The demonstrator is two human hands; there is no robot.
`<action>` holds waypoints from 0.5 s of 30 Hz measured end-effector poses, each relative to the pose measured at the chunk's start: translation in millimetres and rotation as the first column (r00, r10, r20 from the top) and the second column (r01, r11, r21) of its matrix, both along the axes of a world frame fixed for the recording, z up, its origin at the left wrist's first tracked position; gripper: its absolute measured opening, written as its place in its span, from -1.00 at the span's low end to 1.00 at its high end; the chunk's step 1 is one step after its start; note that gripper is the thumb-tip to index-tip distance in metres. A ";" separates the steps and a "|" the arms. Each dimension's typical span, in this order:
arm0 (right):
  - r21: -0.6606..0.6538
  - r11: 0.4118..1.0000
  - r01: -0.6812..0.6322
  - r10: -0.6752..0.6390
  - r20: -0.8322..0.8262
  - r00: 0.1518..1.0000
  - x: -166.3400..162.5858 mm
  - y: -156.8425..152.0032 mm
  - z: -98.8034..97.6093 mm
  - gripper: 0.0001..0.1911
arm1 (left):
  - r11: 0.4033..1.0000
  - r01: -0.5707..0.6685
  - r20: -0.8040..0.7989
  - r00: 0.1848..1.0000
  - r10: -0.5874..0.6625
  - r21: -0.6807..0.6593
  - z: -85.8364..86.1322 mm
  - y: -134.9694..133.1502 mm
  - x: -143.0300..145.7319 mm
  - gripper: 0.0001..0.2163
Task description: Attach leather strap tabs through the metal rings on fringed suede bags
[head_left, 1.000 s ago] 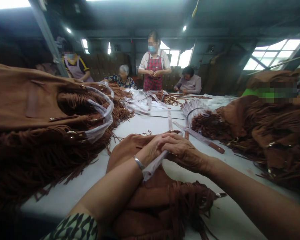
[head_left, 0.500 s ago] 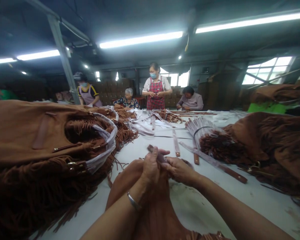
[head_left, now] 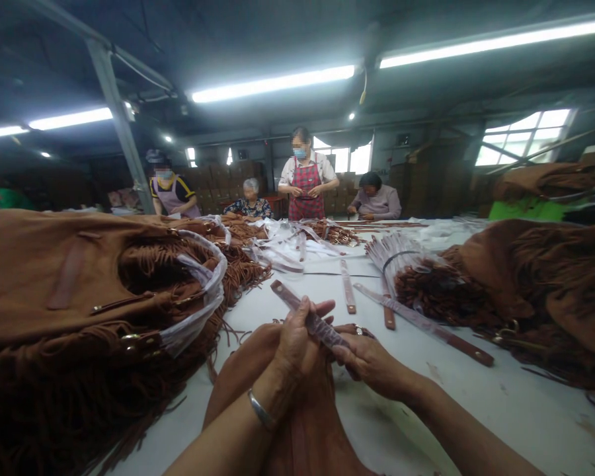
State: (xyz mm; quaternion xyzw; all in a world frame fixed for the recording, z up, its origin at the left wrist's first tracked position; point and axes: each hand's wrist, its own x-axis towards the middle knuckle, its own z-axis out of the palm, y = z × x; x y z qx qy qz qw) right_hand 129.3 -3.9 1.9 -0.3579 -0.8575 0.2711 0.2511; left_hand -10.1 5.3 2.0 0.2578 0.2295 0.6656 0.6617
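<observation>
A brown leather bag strap (head_left: 286, 295), partly wrapped in clear plastic, lies slantwise across both my hands. My left hand (head_left: 293, 344), with a silver bangle at the wrist, is closed round its middle, thumb on top and some fingertips stretched out beyond. At the strap's lower right end, my right hand (head_left: 369, 360) pinches the wrapped part. Metal shows at the right fingers, too small to make out. Below both hands lies a brown suede-like bag (head_left: 310, 423), its upper part reaching away from me; my forearms hide some of it.
Fringed brown bags (head_left: 30, 264) are piled at left, more (head_left: 540, 284) at right. Wrapped straps (head_left: 426, 324) and a tied strap bundle (head_left: 401, 261) lie on the white table (head_left: 248, 297). Several co-workers are beyond the table, one standing in a checked apron (head_left: 306, 188).
More of the strap's brown end now sticks out past my left hand, up and to the left. My right hand is slightly lower. The standing co-worker's hands have moved apart.
</observation>
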 end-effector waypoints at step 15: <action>0.092 0.921 0.379 -0.328 -0.342 0.880 30.0 -9.3 53.0 -0.62 | 0.914 0.378 -0.527 0.812 -0.251 0.148 -16.1 -33.8 38.9 -0.62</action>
